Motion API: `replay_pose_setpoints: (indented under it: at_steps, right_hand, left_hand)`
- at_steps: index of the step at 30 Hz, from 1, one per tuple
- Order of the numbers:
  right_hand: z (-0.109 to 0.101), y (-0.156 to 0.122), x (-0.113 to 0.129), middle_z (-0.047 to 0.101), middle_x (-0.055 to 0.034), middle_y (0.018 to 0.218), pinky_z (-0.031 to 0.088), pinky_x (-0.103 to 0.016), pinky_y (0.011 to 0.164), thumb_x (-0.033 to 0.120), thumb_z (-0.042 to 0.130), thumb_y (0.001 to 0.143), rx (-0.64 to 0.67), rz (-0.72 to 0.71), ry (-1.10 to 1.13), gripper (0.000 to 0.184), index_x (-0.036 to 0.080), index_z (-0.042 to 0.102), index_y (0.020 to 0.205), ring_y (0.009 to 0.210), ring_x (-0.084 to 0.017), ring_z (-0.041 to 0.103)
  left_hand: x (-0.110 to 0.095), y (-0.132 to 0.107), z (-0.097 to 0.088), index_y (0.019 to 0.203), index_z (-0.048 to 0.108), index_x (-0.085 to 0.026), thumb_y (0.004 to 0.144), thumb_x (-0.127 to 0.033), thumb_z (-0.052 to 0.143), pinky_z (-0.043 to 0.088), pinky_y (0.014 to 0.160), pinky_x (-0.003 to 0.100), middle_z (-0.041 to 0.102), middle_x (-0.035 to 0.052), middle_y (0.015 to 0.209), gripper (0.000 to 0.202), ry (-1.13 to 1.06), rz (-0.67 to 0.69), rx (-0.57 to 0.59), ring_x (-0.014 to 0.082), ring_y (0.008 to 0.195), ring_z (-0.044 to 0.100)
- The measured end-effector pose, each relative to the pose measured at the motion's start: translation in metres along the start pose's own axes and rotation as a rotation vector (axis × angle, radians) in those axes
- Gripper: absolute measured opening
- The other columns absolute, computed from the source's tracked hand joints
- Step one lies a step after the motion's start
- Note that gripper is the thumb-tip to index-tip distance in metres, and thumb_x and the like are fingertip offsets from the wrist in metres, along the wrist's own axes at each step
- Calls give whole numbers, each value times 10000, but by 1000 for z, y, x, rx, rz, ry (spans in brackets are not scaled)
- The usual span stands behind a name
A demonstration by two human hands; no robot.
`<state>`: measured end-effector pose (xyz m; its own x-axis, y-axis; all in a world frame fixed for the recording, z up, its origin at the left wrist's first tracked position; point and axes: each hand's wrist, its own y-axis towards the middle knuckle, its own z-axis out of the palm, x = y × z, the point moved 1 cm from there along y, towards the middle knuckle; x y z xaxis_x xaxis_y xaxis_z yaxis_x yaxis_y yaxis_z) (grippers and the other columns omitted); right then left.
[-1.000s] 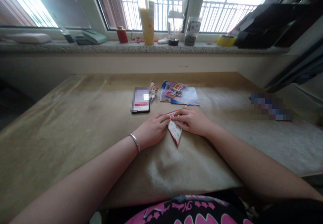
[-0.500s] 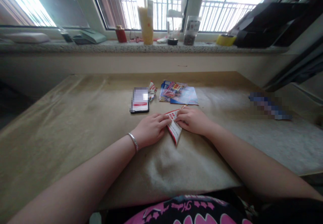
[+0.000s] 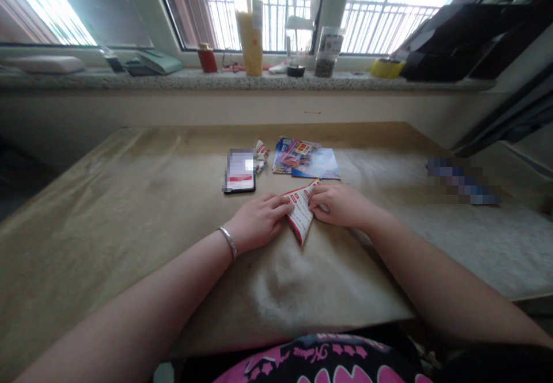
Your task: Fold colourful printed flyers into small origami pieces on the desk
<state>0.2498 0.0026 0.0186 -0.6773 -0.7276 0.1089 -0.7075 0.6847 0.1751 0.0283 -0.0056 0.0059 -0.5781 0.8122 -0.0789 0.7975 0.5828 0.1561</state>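
Note:
A folded paper [image 3: 301,213], white with red edges and print, lies on the table between my hands with one point towards me. My left hand [image 3: 261,219], a silver bangle on its wrist, holds the paper's left edge, fingertips pressed on top and thumb mostly hidden. At the right edge, my right hand [image 3: 332,204] has its fingers bent and closed on the paper in a pinch. Just beyond is a stack of printed cards [image 3: 298,155] with a blue sheet [image 3: 322,164] on its near side.
A phone [image 3: 240,171] with a blurred screen lies left of the cards, a small folded paper piece [image 3: 261,151] beside it. A blurred blue item [image 3: 464,181] rests at the table's right. Along the windowsill [image 3: 181,83] stand a tall drink cup [image 3: 250,37], yellow tape [image 3: 386,68] and other containers.
My right hand has shifted slightly right, along the paper towards its right edge, uncovering more print. My left hand has stayed in place.

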Motion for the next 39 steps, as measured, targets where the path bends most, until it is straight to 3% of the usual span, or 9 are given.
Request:
replay_pose_setpoints:
  at_steps: [13,20,25,39]
  right_hand:
    - [-7,-6,-2,708,3,963,440,-248,711,188,541,756,67,27,-20,181,230,713,720,847,-153,637]
    - [-13,-4,9,723,-37,934,431,-250,679,350,428,895,115,116,-84,346,200,730,819,827,-158,652]
    - [-16,-3,17,728,-29,941,413,-248,638,314,431,881,132,157,-172,321,204,730,845,822,-161,658]
    - [-14,-3,21,710,-61,1025,436,-293,734,279,401,883,154,253,-344,339,197,720,804,918,-201,640]
  left_hand:
    - [-2,0,-1,1282,513,-173,880,-198,422,378,1042,343,522,62,1324,413,61,12,25,205,1188,478]
    - [-3,-2,-3,1335,473,-207,881,-254,424,343,1064,350,474,65,1372,458,98,35,53,213,1235,438]
    - [-4,-2,-3,1340,469,-199,883,-261,422,331,1070,336,459,51,1393,463,104,46,53,208,1251,419]
    - [-2,-2,-3,1357,448,-221,887,-283,433,307,1084,325,452,20,1405,474,89,26,92,199,1265,405]
